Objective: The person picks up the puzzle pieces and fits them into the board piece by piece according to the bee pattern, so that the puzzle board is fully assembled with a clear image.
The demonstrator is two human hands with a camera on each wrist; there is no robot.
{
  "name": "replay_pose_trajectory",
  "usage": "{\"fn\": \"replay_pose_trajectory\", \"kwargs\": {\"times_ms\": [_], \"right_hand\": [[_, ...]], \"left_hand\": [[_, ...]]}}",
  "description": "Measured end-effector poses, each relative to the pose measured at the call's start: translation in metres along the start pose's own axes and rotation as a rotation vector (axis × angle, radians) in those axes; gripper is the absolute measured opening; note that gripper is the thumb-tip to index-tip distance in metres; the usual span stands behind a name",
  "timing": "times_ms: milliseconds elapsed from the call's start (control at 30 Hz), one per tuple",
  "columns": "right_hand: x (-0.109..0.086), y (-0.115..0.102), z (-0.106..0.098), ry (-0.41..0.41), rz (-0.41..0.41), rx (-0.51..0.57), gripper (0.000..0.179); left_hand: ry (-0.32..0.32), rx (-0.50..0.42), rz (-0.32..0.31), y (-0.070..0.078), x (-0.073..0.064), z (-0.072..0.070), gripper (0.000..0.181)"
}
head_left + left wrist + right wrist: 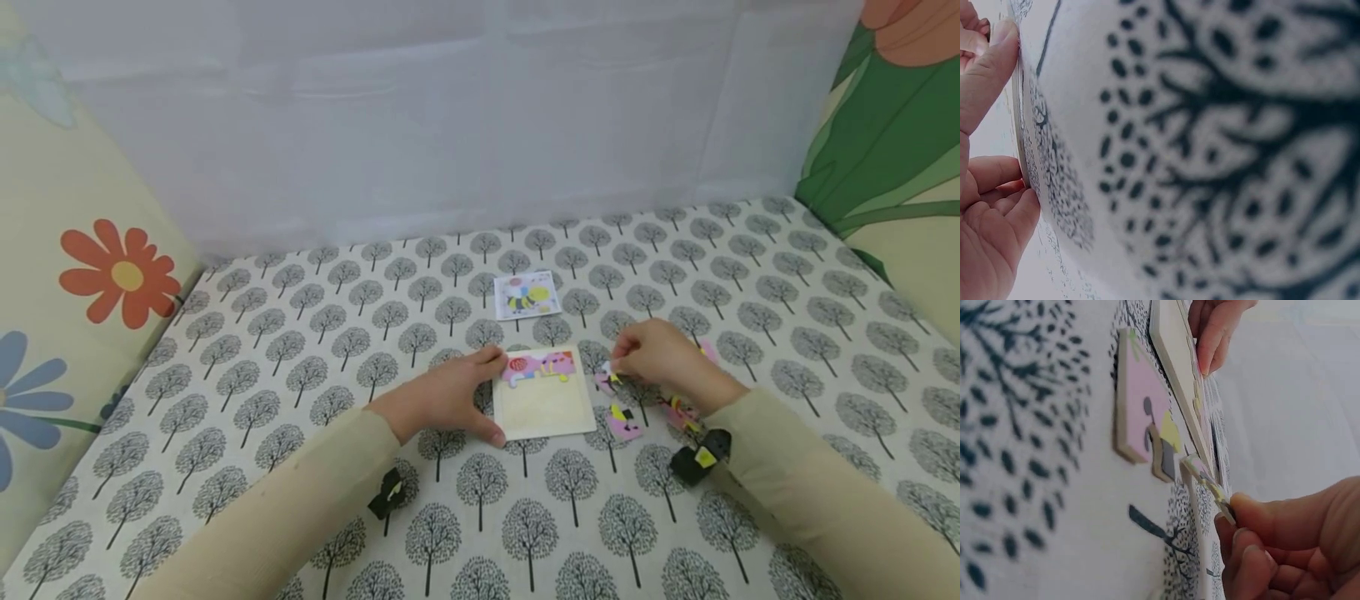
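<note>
A square wooden puzzle tray lies on the patterned cloth, with pink pieces fitted along its far edge. My left hand holds the tray's left side, thumb at the near corner and fingers at the far one. To the right of the tray, my right hand pinches a small puzzle piece between thumb and fingertips, tilted just off the tray's edge. Another pink piece with yellow and black on it lies flat right of the tray. More pieces lie partly hidden beneath the right wrist.
A picture card showing a bee lies behind the tray. One pink piece sits beyond the right hand. A white sheet hangs at the back, and flowered panels stand at the sides.
</note>
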State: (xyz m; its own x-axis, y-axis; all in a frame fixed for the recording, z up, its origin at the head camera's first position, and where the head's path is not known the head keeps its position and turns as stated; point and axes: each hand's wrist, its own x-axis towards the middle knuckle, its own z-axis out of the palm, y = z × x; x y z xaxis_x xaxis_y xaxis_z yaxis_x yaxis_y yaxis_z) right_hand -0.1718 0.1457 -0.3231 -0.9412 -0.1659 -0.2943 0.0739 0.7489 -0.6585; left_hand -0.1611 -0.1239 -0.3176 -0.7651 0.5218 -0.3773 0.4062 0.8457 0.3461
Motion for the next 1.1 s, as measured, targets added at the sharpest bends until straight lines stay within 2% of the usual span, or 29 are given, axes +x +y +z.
{"fn": "replay_pose_trajectory", "kwargs": {"times_ms": [233,467,633,867,1100], "right_hand": [[-0.003,0.001,-0.002,0.005,0.016,0.086,0.009],[-0.004,0.0,-0.004,0.0,0.031,0.153,0.02],[-0.003,0.0,-0.003,-0.011,0.045,0.201,0.021],[-0.005,-0.003,0.001,-0.049,-0.008,0.265,0.021],[-0.005,-0.009,0.007,-0.058,0.007,0.329,0.019]], "left_hand": [[0.002,0.001,-0.009,-0.001,0.002,0.001,0.11],[0.0,0.001,-0.019,-0.001,0.002,0.002,0.11],[-0.001,0.01,-0.022,-0.001,0.002,0.002,0.11],[0.001,0.017,-0.024,-0.001,0.002,0.002,0.11],[0.0,0.008,-0.024,0.0,0.002,0.002,0.11]]}}
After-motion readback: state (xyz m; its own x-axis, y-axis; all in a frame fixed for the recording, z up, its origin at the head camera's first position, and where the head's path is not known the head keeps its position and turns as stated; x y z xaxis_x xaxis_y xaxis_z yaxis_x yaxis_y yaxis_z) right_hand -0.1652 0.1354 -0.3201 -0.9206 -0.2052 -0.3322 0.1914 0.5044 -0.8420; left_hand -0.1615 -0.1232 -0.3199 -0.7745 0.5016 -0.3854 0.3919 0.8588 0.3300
